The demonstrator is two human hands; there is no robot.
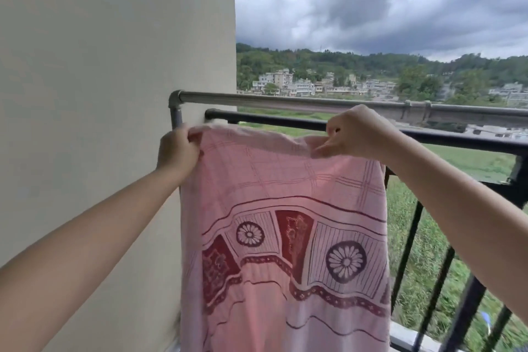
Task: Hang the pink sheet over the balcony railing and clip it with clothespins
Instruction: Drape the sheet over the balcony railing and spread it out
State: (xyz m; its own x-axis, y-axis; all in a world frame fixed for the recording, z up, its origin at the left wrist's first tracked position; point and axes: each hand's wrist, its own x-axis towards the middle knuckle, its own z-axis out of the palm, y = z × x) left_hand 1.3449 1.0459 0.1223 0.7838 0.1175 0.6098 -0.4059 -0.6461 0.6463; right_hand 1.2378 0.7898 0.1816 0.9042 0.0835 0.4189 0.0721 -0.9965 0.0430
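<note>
The pink sheet (283, 237), printed with dark red flower and band patterns, hangs down in front of me, held up by its top edge. My left hand (177, 148) grips the top left corner beside the wall. My right hand (357, 133) pinches the top edge further right. The sheet's top edge is level with the black balcony railing (268, 119), just on my side of it; I cannot tell if it touches. A grey metal pipe rail (257, 100) runs a little higher and beyond the black one. No clothespins are visible.
A plain cream wall (100, 94) fills the left side up to the railing's end. Black vertical bars (405, 251) stand below the rail at the right. Beyond lie grass, houses, wooded hills and a dark cloudy sky.
</note>
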